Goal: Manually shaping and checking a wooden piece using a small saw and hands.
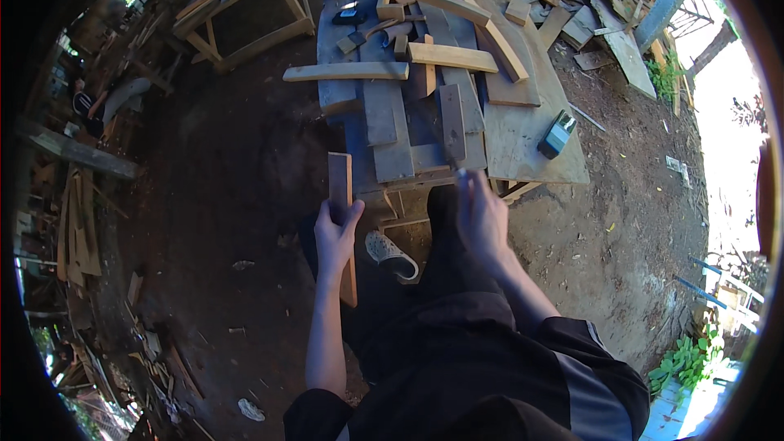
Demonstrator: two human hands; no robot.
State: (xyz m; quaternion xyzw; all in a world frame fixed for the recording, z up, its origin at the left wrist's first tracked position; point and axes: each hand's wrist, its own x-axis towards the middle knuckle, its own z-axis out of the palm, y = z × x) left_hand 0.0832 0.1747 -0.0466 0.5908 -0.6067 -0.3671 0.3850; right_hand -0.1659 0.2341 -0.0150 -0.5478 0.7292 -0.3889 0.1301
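My left hand (333, 235) is wrapped round a narrow wooden board (340, 180), which stands lengthwise in front of my left thigh. Its top end sticks up beyond the fingers and its lower end reaches below the wrist. My right hand (483, 219), smeared a little by motion, is closed at the near edge of the worktable (535, 143). From its fingers a narrow neck leads to a long, broad, flat dark blade (452, 122) that resembles a machete; its handle is hidden in the fist. Beneath the blade lie several flat boards (390, 151).
Curved and straight timber pieces (453, 57) crowd the table's far half. A teal-and-black box-like device (558, 135) sits at the right edge. A slatted wooden frame (245, 12) stands far left, scrap wood (572, 24) far right. A clog-style shoe (392, 255) shows below the table.
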